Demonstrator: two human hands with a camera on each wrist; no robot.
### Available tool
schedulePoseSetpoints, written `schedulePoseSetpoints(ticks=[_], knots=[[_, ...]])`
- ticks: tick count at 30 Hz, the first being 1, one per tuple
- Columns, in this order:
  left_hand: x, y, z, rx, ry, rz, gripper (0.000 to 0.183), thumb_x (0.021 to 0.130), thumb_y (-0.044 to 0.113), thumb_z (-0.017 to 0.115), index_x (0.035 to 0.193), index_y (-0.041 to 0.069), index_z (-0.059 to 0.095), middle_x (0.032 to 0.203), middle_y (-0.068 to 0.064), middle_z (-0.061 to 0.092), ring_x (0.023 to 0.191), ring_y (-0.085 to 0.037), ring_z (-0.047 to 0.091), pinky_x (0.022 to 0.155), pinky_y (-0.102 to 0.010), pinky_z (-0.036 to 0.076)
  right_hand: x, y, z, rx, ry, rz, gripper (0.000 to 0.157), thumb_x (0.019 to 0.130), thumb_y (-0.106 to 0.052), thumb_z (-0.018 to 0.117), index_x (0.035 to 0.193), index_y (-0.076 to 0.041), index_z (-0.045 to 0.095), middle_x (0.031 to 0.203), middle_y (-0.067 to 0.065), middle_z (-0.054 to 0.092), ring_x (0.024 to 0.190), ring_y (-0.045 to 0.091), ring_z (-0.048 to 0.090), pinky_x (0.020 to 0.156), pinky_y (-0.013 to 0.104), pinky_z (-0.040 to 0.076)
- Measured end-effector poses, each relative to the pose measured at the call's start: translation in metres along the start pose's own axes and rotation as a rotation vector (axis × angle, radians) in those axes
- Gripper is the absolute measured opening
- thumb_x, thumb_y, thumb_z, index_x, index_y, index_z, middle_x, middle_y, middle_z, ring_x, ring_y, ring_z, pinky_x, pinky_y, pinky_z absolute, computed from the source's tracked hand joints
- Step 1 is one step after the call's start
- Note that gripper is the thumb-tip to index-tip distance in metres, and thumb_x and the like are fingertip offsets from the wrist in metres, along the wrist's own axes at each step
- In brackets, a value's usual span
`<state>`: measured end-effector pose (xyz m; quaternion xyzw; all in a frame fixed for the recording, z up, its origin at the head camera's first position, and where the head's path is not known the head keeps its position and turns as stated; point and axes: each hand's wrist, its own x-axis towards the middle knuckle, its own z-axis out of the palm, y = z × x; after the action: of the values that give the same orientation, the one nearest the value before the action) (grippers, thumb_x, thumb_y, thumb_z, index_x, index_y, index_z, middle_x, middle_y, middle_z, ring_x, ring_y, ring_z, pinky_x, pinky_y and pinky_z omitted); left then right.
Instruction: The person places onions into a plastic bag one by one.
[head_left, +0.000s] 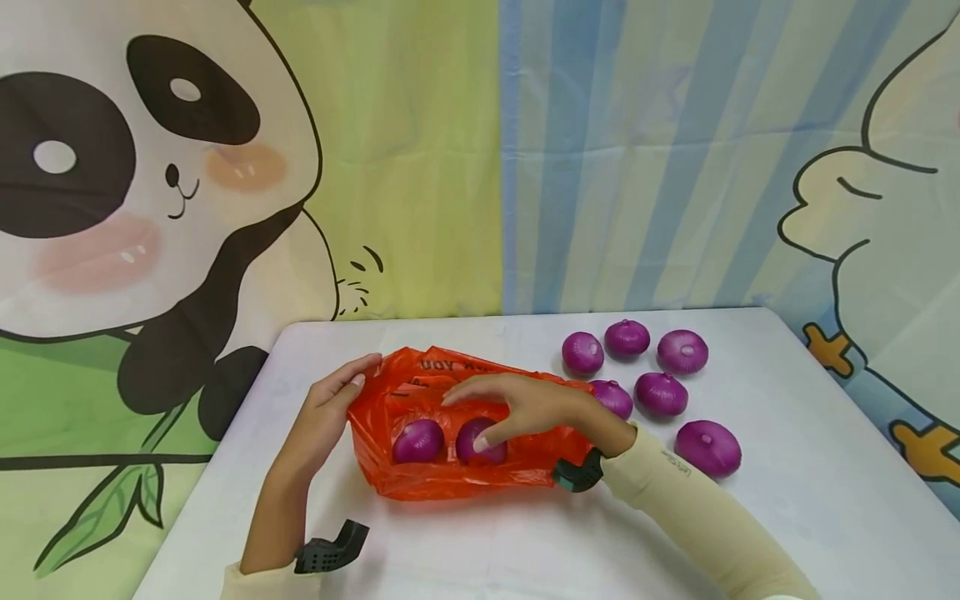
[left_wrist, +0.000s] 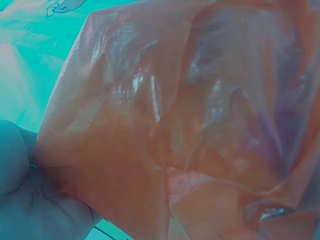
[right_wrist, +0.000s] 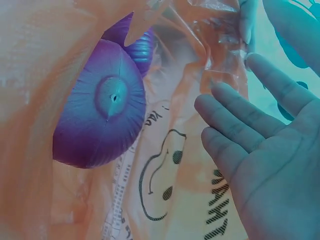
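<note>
A red plastic bag point(head_left: 442, 487) lies with its mouth spread on the white table, two purple onions inside it. One onion point(head_left: 418, 441) sits toward the left. The other onion point(head_left: 467, 435) is partly covered by my right hand point(head_left: 532, 404), which hovers over the bag's opening. In the right wrist view, that hand's fingers point(right_wrist: 235, 117) are straight and spread, apart from the nearer onion point(right_wrist: 100, 110). My left hand point(head_left: 321, 408) pinches the bag's left edge between thumb and fingers. The left wrist view is mostly filled by the bag's thin film point(left_wrist: 120, 120).
Several more onions lie loose on the table point(head_left: 780, 392) to the right of the bag. The nearest to the right sleeve is a large onion point(head_left: 708, 448); another onion point(head_left: 612, 399) lies right at the bag's right edge. A printed curtain point(head_left: 420, 167) hangs behind the table.
</note>
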<state>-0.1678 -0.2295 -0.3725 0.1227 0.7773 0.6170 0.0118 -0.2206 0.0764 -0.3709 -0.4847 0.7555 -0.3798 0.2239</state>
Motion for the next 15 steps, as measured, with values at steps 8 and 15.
schedulePoseSetpoints(ticks=[8,15], knots=[[-0.001,0.001,-0.002,-0.003,0.008,-0.007,0.043,0.107,0.019,0.036,0.146,0.003,0.041,0.147,-0.013,0.044,0.136,-0.029,0.039,0.103,-0.027,0.038,-0.016,-0.009,-0.008,0.045,0.06,0.027,0.059,0.087,-0.03,0.074,0.141,-0.025,0.051,0.142,-0.015,0.047,0.132,0.008,0.041,0.108,0.041,0.037],[-0.002,0.0,-0.005,0.012,0.02,-0.007,0.044,0.107,0.021,0.036,0.147,0.003,0.04,0.147,-0.015,0.043,0.136,-0.032,0.038,0.099,-0.023,0.041,-0.028,-0.015,-0.024,0.114,0.131,0.023,0.057,0.087,-0.024,0.074,0.14,-0.025,0.052,0.14,-0.012,0.05,0.132,0.012,0.043,0.108,0.041,0.038]])
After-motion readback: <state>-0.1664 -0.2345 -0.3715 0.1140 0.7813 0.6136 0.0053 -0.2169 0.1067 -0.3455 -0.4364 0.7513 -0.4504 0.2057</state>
